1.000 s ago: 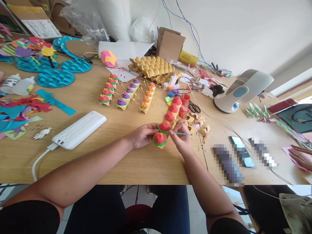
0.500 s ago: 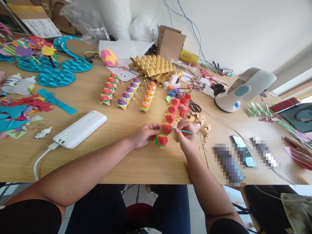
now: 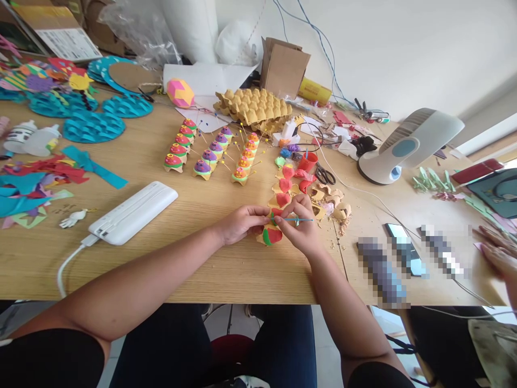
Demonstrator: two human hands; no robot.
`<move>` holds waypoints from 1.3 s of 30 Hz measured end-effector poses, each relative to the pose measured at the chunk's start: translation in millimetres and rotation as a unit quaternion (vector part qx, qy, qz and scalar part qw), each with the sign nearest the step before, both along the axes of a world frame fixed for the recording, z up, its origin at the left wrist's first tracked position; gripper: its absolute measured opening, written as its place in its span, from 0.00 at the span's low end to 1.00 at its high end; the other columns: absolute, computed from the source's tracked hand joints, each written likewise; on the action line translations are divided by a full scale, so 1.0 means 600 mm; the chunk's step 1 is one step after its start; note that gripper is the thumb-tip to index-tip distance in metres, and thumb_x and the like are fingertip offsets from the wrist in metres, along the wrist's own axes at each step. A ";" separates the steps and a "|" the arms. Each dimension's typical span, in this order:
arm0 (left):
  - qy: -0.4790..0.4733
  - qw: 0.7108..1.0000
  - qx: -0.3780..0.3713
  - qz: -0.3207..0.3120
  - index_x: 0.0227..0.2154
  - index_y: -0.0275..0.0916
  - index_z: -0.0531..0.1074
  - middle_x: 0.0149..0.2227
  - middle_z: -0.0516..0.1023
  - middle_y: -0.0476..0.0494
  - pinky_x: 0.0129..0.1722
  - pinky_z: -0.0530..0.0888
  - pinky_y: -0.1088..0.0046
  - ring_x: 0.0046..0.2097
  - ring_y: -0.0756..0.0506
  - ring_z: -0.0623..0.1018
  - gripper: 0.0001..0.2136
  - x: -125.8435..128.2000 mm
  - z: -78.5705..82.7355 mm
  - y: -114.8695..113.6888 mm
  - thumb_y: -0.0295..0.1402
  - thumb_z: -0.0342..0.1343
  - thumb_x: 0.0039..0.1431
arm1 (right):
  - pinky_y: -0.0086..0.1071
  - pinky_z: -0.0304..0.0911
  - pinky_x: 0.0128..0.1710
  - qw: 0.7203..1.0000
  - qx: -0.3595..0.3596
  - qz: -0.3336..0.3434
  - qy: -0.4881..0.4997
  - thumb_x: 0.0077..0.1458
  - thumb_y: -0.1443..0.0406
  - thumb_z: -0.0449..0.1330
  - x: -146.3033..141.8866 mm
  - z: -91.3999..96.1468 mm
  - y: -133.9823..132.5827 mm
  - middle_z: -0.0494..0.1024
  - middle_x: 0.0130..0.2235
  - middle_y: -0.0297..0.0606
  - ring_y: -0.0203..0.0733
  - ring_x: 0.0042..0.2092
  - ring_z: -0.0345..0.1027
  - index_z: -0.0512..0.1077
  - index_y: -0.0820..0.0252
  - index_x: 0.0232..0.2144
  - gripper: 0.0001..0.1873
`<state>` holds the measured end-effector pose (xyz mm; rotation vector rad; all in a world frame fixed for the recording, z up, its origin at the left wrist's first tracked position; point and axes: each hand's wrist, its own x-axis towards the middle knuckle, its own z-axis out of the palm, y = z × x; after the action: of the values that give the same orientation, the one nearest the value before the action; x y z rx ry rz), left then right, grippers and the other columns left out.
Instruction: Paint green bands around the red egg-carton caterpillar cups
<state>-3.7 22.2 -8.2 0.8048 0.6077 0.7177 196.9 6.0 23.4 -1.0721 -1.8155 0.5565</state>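
A strip of egg-carton cups painted red with green bands (image 3: 283, 199) lies on the wooden table (image 3: 194, 269) in front of me. My left hand (image 3: 242, 223) grips the near end of the strip, fingers closed on it. My right hand (image 3: 299, 226) pinches a thin blue paintbrush (image 3: 297, 219), its tip touching the second cup from the near end. Three finished painted strips with pins (image 3: 210, 153) stand further back.
A white power bank with cable (image 3: 133, 213) lies to the left. A small red cup (image 3: 309, 161), scissors (image 3: 323, 175) and carton scraps (image 3: 333, 202) sit right of the strip. A white fan (image 3: 407, 145), a phone (image 3: 404, 250), an egg tray (image 3: 254, 108) and another person's hand (image 3: 498, 256) are around.
The strip has been tilted so the cups face away more. My right hand moved the brush left onto the cup. Another person's hand came further in at the right edge.
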 end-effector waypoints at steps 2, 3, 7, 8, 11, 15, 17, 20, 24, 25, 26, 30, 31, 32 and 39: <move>0.004 1.000 0.004 -0.002 0.43 0.36 0.84 0.36 0.83 0.43 0.35 0.76 0.75 0.34 0.49 0.80 0.14 0.000 0.000 0.000 0.35 0.72 0.53 | 0.46 0.65 0.48 1.000 -0.006 0.005 -0.005 0.57 0.60 0.69 0.000 -0.002 0.001 0.67 0.39 0.37 0.48 0.45 0.64 0.72 0.53 0.28 0.10; 0.006 1.000 0.006 -0.003 0.41 0.36 0.84 0.34 0.82 0.44 0.33 0.75 0.76 0.32 0.50 0.79 0.13 0.000 0.000 0.000 0.35 0.72 0.54 | 0.46 0.65 0.48 1.000 -0.010 0.005 -0.005 0.57 0.61 0.69 0.001 -0.003 0.003 0.66 0.39 0.37 0.48 0.45 0.64 0.72 0.53 0.28 0.10; 0.014 1.000 0.019 0.000 0.37 0.35 0.83 0.30 0.78 0.47 0.30 0.72 0.77 0.30 0.52 0.76 0.10 -0.001 -0.004 0.000 0.35 0.71 0.54 | 0.46 0.65 0.49 1.000 -0.020 -0.001 0.000 0.56 0.61 0.69 0.003 -0.005 0.005 0.66 0.39 0.37 0.47 0.46 0.63 0.72 0.53 0.27 0.10; 0.015 1.000 0.020 0.001 0.38 0.35 0.83 0.31 0.79 0.46 0.30 0.72 0.77 0.30 0.51 0.76 0.10 -0.001 -0.005 0.000 0.35 0.71 0.54 | 0.46 0.64 0.49 1.000 -0.024 -0.001 0.000 0.56 0.62 0.69 0.003 -0.005 0.006 0.66 0.39 0.37 0.47 0.46 0.63 0.72 0.53 0.28 0.10; 0.020 1.000 0.025 0.000 0.39 0.35 0.84 0.34 0.80 0.44 0.31 0.72 0.76 0.31 0.51 0.76 0.12 -0.001 -0.007 0.000 0.36 0.71 0.54 | 0.46 0.64 0.50 0.999 -0.032 -0.005 -0.004 0.56 0.62 0.70 0.002 -0.006 0.005 0.66 0.39 0.37 0.47 0.45 0.64 0.72 0.54 0.27 0.10; 0.046 0.998 0.037 0.000 0.38 0.35 0.84 0.34 0.79 0.45 0.29 0.69 0.77 0.29 0.53 0.73 0.12 -0.003 -0.008 0.001 0.36 0.71 0.53 | 0.46 0.64 0.50 0.999 -0.037 -0.016 -0.009 0.56 0.61 0.69 0.001 -0.007 0.006 0.67 0.40 0.37 0.47 0.46 0.64 0.71 0.54 0.26 0.12; 0.057 0.998 0.042 0.001 0.37 0.35 0.83 0.32 0.78 0.46 0.29 0.68 0.78 0.29 0.53 0.72 0.10 -0.003 -0.008 0.001 0.35 0.70 0.54 | 0.46 0.64 0.49 0.999 -0.035 -0.017 -0.014 0.56 0.62 0.69 0.000 -0.009 0.007 0.67 0.39 0.37 0.47 0.46 0.64 0.71 0.54 0.26 0.11; 0.060 0.997 0.048 0.001 0.36 0.35 0.83 0.30 0.76 0.48 0.29 0.68 0.77 0.29 0.53 0.71 0.09 -0.004 -0.007 0.001 0.34 0.70 0.54 | 0.46 0.63 0.49 0.999 -0.027 -0.015 -0.022 0.55 0.63 0.69 0.000 -0.011 0.009 0.67 0.39 0.37 0.47 0.45 0.64 0.70 0.54 0.26 0.11; 0.062 0.997 0.051 0.004 0.34 0.35 0.82 0.30 0.76 0.47 0.29 0.69 0.76 0.29 0.53 0.71 0.09 -0.003 -0.004 0.001 0.34 0.70 0.53 | 0.46 0.64 0.48 0.999 -0.019 -0.014 -0.027 0.55 0.63 0.69 0.000 -0.014 0.010 0.67 0.39 0.37 0.47 0.45 0.64 0.70 0.54 0.26 0.11; 0.062 0.997 0.051 0.005 0.34 0.35 0.83 0.31 0.76 0.47 0.30 0.69 0.76 0.29 0.53 0.71 0.09 -0.002 -0.003 0.001 0.35 0.71 0.52 | 0.46 0.64 0.48 0.999 -0.019 -0.012 -0.025 0.55 0.64 0.69 0.000 -0.014 0.011 0.67 0.38 0.37 0.47 0.45 0.64 0.70 0.54 0.26 0.11; 0.061 0.997 0.051 0.006 0.34 0.35 0.83 0.31 0.76 0.47 0.30 0.69 0.76 0.29 0.53 0.71 0.10 -0.002 -0.002 0.001 0.35 0.71 0.52 | 0.46 0.64 0.48 1.000 -0.022 -0.009 -0.019 0.55 0.64 0.69 0.001 -0.014 0.010 0.67 0.38 0.37 0.47 0.45 0.64 0.70 0.54 0.26 0.11; 0.058 0.997 0.047 0.009 0.35 0.35 0.83 0.32 0.77 0.46 0.29 0.69 0.77 0.30 0.53 0.71 0.11 0.000 0.001 -0.001 0.36 0.73 0.50 | 0.45 0.64 0.49 0.998 -0.046 0.002 0.033 0.57 0.62 0.68 0.001 -0.013 0.009 0.67 0.39 0.37 0.47 0.46 0.65 0.69 0.54 0.26 0.12; 0.058 0.997 0.046 0.009 0.35 0.35 0.84 0.33 0.78 0.46 0.29 0.68 0.77 0.30 0.53 0.71 0.12 0.001 0.001 -0.001 0.35 0.72 0.50 | 0.46 0.64 0.50 0.998 -0.051 0.003 0.041 0.57 0.61 0.68 0.001 -0.012 0.008 0.67 0.39 0.37 0.47 0.46 0.65 0.69 0.55 0.26 0.12; 0.058 0.997 0.045 0.008 0.35 0.35 0.84 0.33 0.78 0.46 0.28 0.68 0.77 0.30 0.53 0.71 0.12 0.001 0.002 -0.002 0.35 0.72 0.50 | 0.46 0.64 0.50 0.998 -0.053 0.004 0.043 0.57 0.61 0.68 0.001 -0.012 0.008 0.67 0.39 0.37 0.47 0.46 0.65 0.69 0.55 0.26 0.13; 0.059 0.997 0.053 0.003 0.33 0.34 0.82 0.30 0.74 0.47 0.27 0.66 0.77 0.28 0.53 0.69 0.10 0.001 0.003 -0.003 0.36 0.71 0.51 | 0.44 0.64 0.49 0.999 -0.041 -0.013 0.013 0.56 0.62 0.68 -0.001 -0.017 0.011 0.68 0.39 0.36 0.46 0.44 0.64 0.68 0.54 0.26 0.12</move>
<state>-3.4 20.6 -6.5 0.9481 0.6819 0.7155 196.1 12.7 13.0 -1.1372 -1.7676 0.6323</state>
